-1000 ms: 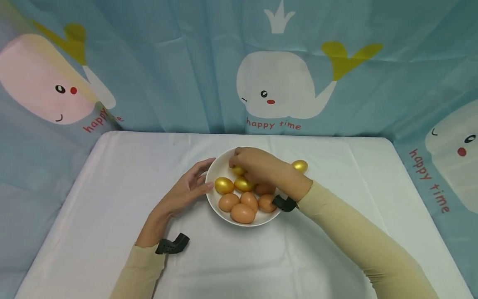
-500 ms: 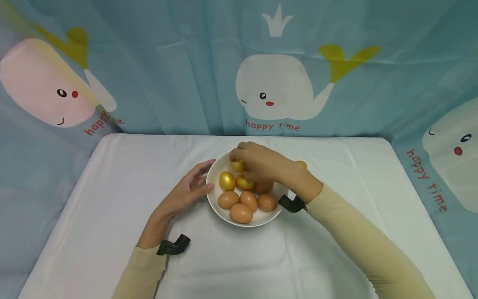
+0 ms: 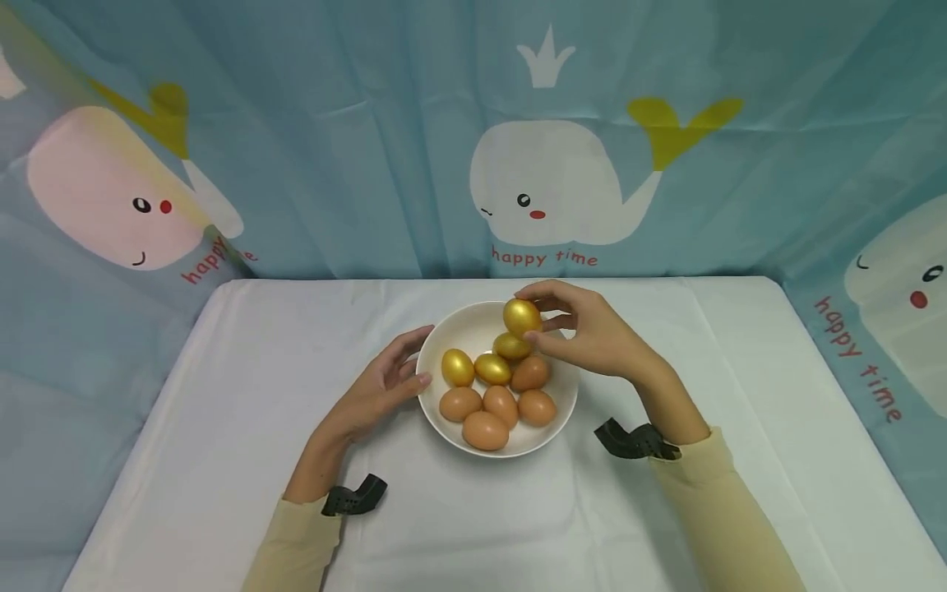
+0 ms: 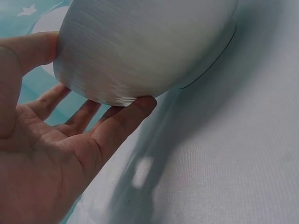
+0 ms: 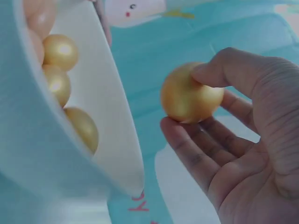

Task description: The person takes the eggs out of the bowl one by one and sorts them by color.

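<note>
A white bowl (image 3: 558,411) holds several brown eggs (image 3: 486,430) in its near part and three golden eggs (image 3: 458,367) farther back. My left hand (image 3: 377,390) grips the bowl at its left side, thumb at the rim. In the left wrist view, the fingers (image 4: 126,121) spread against the outer wall. Above the bowl's far right rim, my right hand (image 3: 592,333) pinches another golden egg (image 3: 521,317) between thumb and fingers. The right wrist view shows this held egg (image 5: 187,95) apart from the bowl's rim (image 5: 126,116).
A white cloth (image 3: 444,526) covers the table. Behind it hangs a blue curtain (image 3: 370,164) printed with whales, right along the table's far edge. Both wrists carry black bands (image 3: 636,440).
My right hand has let go of a golden egg in the bowl. It has picked up the golden egg from the table beyond the bowl and lifted it over the rim. Left hand stays.
</note>
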The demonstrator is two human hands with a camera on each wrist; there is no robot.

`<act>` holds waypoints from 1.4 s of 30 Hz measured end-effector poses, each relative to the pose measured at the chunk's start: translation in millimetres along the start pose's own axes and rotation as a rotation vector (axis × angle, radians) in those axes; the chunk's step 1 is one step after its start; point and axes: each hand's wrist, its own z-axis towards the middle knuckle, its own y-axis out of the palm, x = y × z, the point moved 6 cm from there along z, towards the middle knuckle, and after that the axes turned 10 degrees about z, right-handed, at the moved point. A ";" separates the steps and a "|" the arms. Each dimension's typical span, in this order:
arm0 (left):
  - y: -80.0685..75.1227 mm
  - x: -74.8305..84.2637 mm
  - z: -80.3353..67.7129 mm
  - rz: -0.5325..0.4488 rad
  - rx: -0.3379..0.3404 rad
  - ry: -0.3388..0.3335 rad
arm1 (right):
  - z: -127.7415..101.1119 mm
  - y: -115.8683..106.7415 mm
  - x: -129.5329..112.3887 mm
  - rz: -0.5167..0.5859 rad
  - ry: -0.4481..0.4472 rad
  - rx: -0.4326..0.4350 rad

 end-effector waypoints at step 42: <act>0.9 0.3 -3.2 0.016 0.013 0.007 | -86.2 -81.2 74.8 -0.282 0.058 0.464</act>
